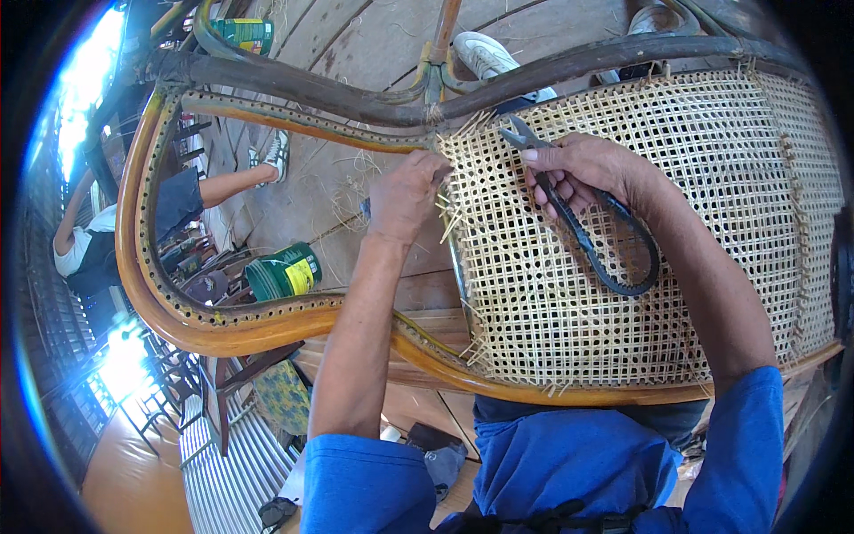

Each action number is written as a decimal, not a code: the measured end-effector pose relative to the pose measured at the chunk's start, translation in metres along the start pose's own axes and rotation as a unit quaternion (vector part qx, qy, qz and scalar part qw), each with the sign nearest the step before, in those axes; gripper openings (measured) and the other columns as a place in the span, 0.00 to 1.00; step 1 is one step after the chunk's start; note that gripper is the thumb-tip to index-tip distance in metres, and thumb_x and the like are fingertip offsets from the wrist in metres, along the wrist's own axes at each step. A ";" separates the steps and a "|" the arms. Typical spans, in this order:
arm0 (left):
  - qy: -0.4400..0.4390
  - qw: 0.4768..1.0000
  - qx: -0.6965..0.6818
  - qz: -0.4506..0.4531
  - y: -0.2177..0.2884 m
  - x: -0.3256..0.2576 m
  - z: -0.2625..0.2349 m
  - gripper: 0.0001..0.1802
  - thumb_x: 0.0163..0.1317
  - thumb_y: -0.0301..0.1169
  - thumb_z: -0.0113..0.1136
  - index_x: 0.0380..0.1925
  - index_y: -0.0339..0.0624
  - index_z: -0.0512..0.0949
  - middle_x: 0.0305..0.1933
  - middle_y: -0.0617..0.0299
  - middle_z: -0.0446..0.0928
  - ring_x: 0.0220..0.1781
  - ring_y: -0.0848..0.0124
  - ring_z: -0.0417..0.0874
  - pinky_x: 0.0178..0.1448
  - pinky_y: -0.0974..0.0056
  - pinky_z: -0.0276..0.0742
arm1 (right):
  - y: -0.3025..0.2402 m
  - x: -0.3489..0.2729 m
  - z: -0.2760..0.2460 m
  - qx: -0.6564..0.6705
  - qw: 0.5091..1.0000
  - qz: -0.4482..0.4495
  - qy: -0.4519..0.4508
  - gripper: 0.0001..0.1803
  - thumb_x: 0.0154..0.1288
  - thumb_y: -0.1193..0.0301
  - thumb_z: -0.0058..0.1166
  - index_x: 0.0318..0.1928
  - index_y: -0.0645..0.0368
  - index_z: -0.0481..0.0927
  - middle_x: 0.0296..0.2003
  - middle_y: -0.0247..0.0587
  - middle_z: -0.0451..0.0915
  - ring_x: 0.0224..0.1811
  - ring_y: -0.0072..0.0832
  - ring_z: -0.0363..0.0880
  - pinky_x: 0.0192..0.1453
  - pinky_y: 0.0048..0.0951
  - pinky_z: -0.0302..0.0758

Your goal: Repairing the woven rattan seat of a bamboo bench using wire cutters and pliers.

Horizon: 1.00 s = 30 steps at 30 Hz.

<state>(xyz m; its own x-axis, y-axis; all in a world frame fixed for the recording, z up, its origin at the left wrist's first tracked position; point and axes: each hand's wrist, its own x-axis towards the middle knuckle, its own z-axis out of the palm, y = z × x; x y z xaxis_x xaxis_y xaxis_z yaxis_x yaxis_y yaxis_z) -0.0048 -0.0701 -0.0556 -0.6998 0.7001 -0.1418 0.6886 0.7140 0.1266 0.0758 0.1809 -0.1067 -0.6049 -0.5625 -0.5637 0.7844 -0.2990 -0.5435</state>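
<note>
Woven cane webbing (578,303) covers the right part of a curved wooden furniture frame (231,336), with loose strand ends sticking out along its left edge. At that frayed edge, near the upper corner, my left hand (402,198) is closed, its fingertips pinching the cane. Exactly which strand they hold is hidden. Over the webbing, my right hand (587,167) grips a pair of snips (569,214) with long black looped handles. The metal jaws point up and left, a little apart, above the cane and short of my left hand.
Rows of small holes line the bare left loop of the frame. Beyond it stand a green bucket (283,272) and another green bucket (245,34) on the plank floor (347,222), among cane scraps. Another person's leg (233,185) and a white shoe (485,55) are nearby.
</note>
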 end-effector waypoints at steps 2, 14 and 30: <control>-0.065 0.997 0.030 0.003 -0.001 0.006 -0.003 0.09 0.52 0.30 0.58 0.35 0.52 0.75 0.37 0.64 0.76 0.37 0.60 0.80 0.36 0.60 0.76 | 0.003 0.002 -0.002 -0.018 1.000 0.002 -0.003 0.22 0.66 0.54 0.46 0.34 0.63 0.75 0.25 0.38 0.78 0.27 0.29 0.80 0.32 0.30 0.81; -0.128 0.989 0.066 0.032 -0.002 0.010 -0.010 0.09 0.55 0.29 0.56 0.37 0.49 0.75 0.39 0.62 0.77 0.40 0.59 0.79 0.40 0.61 0.76 | 0.004 0.002 -0.003 -0.011 1.000 -0.012 -0.009 0.21 0.66 0.56 0.46 0.34 0.65 0.75 0.26 0.39 0.78 0.26 0.29 0.81 0.30 0.29 0.81; -0.056 0.996 0.011 0.066 -0.002 -0.002 -0.005 0.06 0.55 0.31 0.56 0.34 0.49 0.75 0.34 0.60 0.76 0.35 0.58 0.79 0.36 0.58 0.75 | 0.000 0.001 0.004 -0.096 0.995 -0.029 0.009 0.21 0.65 0.55 0.46 0.29 0.63 0.76 0.23 0.37 0.78 0.22 0.26 0.79 0.23 0.25 0.77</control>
<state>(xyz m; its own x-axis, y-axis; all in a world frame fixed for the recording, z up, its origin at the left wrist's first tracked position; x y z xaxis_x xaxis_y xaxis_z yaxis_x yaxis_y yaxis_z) -0.0058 -0.0729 -0.0508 -0.5779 0.7816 -0.2348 0.7784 0.6143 0.1293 0.0758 0.1776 -0.1046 -0.6523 -0.5337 -0.5382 0.7083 -0.1765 -0.6835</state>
